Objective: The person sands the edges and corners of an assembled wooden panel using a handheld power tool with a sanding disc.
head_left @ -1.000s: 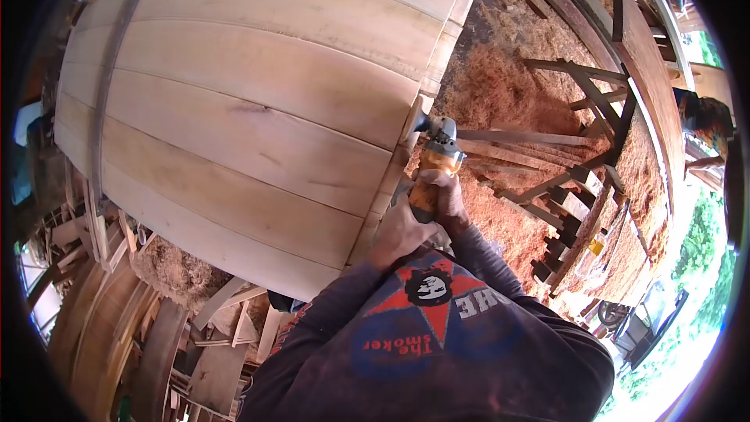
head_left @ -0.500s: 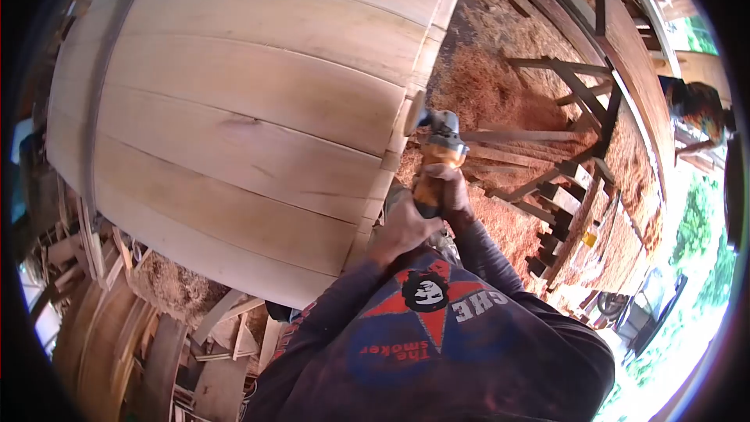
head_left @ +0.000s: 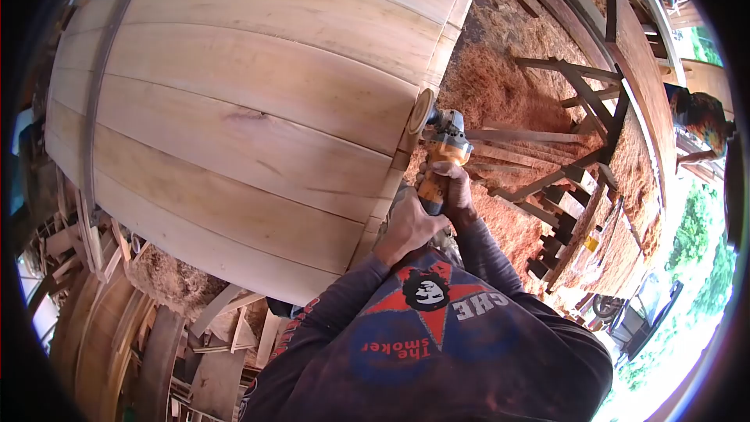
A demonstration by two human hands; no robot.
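Note:
An orange and grey angle grinder [head_left: 447, 152] is held between my two hands at the edge of a large plank panel [head_left: 258, 109]. Its round pale disc [head_left: 421, 112] is tilted against or close beside the panel's right edge strip; I cannot tell whether they touch. My left hand [head_left: 410, 227] is wrapped round the rear end of the grinder's body. Closed over the body from the right is my right hand [head_left: 458, 191], nearer the grinder's head. The undersides of both grips are hidden.
Reddish sawdust [head_left: 488, 82] and dark wooden framing [head_left: 590, 94] lie to the right. A curved strip [head_left: 101, 86] crosses the panel's left part. Wood offcuts [head_left: 219, 379] are piled at lower left. Another person [head_left: 703, 117] is at the far right edge.
The grinder's disc has turned, so more of its round face shows now. Both hands stay on the tool. The whole view has shifted slightly.

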